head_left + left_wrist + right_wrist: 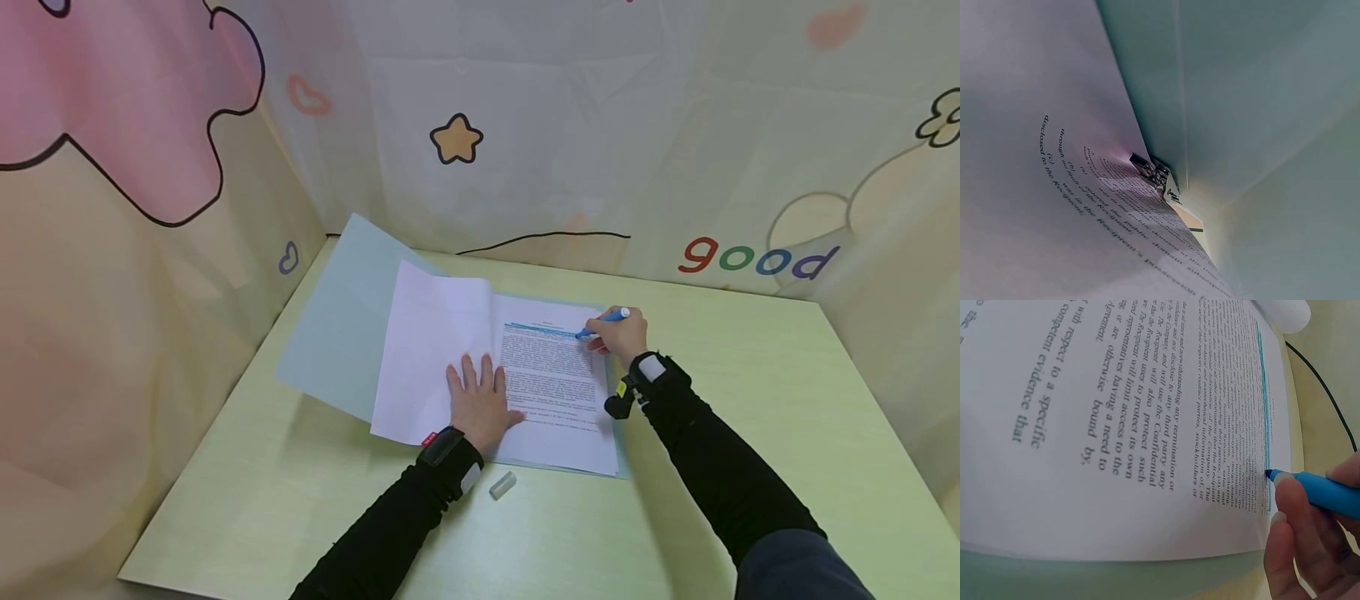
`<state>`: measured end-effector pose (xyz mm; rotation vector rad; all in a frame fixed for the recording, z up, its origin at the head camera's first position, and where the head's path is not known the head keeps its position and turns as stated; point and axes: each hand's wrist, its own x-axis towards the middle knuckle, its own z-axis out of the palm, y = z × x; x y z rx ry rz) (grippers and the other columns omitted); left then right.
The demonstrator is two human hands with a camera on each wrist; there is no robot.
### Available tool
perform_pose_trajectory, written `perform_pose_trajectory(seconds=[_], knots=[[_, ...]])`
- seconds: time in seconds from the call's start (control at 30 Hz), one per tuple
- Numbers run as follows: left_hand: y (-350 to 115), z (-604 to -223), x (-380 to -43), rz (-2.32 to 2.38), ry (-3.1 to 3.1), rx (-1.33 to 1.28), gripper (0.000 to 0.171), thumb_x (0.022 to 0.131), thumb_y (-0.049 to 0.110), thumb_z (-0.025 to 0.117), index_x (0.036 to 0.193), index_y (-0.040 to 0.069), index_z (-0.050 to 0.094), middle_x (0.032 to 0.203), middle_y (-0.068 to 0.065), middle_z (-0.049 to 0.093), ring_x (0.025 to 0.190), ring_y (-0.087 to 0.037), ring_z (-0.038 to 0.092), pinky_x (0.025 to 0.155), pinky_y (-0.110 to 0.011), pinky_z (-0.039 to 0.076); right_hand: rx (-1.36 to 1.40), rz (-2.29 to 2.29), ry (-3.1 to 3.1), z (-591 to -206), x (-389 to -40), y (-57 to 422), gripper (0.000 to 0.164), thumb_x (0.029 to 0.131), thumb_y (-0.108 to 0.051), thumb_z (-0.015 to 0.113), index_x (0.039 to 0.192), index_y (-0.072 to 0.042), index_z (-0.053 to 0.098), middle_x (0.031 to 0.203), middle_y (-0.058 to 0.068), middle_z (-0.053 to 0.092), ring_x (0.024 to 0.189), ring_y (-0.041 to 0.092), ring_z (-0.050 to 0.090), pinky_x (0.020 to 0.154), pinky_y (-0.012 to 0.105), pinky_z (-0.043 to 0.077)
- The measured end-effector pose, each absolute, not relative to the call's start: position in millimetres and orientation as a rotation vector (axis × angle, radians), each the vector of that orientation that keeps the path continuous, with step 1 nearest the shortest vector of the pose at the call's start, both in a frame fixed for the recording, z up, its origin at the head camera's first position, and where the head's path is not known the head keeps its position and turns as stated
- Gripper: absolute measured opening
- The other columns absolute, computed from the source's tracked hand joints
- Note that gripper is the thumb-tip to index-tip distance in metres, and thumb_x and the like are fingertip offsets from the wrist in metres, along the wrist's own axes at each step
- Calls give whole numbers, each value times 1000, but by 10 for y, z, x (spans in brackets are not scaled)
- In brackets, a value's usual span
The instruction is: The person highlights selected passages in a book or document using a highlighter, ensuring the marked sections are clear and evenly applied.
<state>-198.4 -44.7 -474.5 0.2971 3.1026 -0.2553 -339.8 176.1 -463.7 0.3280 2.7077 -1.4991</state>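
Observation:
Printed pages [555, 392] lie open in a pale blue folder [337, 325], with a turned-over sheet [435, 350] on the left. My left hand [482, 408] rests on the paper near the fold, fingers spread. My right hand [624, 335] pinches a blue highlighter [1329, 492], its tip at the upper lines of text. A blue streak [1264, 381] runs along those lines. The left wrist view shows a dark metal clip [1152, 172] at the folder's spine; the left hand is out of that view.
A small greyish cap-like piece [502, 486] lies on the pale yellow table [570, 542] in front of the folder. Printed curtains [525, 167] stand behind and on both sides of the table.

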Motion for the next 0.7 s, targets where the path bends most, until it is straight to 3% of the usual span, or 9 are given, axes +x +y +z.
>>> perform_pose_trajectory(seconds=[0.7], knots=[[-444,-4744,-1987,-246,3100,282,82,83,68,40,143,13,36,150,-16,33,133,-43,24,106,-59,27,359,-1461,2741,-4644,-3390,1824,27,83,-20,66,94,4,61,101,27,70,62,23,69,54,24,55]])
